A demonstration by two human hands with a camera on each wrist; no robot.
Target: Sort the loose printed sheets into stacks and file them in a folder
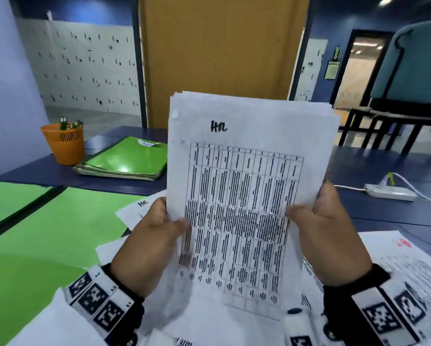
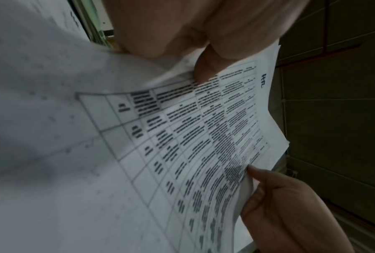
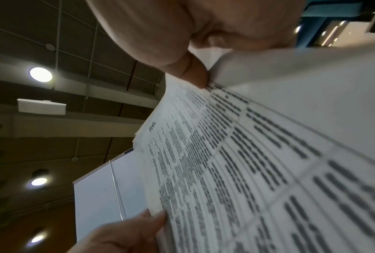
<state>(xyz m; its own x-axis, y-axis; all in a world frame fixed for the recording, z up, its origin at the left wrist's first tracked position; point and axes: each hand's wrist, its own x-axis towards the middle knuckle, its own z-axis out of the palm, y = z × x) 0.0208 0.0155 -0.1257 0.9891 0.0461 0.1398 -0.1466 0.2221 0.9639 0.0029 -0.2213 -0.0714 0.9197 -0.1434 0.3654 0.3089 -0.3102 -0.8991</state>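
Hands up off the desk, both of them on a sheaf of white printed sheets (image 1: 244, 196) held upright in front of the person, the front page a dense table with "HR" handwritten in black above it. Left hand (image 1: 152, 240) grips the sheaf's left edge, thumb pressed across the front of the table; right hand (image 1: 331, 236) grips the right edge, its thumb on the print too. From the left wrist view the left thumb (image 2: 206, 68) pinches down on the page and the sheaf bows a little between the two grips. More loose white printed sheets (image 1: 404, 260) lie spread on the dark blue table (image 1: 384, 216) below, one marked "HR" (image 1: 142, 204) peeking out by the left hand. An open bright green folder (image 1: 39, 236) lies flat at the left, touching those sheets. Further back, a stack of glossy green folders (image 1: 124, 161) sits just beside an orange mesh pen cup (image 1: 64, 143). A white power strip (image 1: 391, 193) rests at the right.
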